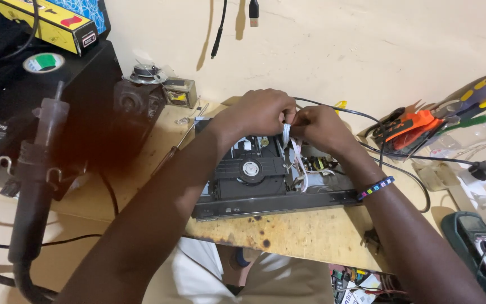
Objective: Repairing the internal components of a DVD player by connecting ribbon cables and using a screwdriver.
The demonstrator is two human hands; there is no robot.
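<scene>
The wooden worktop [310,233] carries an opened disc player [265,180] near its front edge, lid off so the insides show. Left hand [257,112] and right hand [319,126] both pinch a white ribbon cable [286,134], holding it upright above the circuit board.

A scorched wooden board [310,231] at centre frame carries an opened disc player [265,186], a screwdriver [172,149] at its upper left, and pliers [409,126] at right.
</scene>
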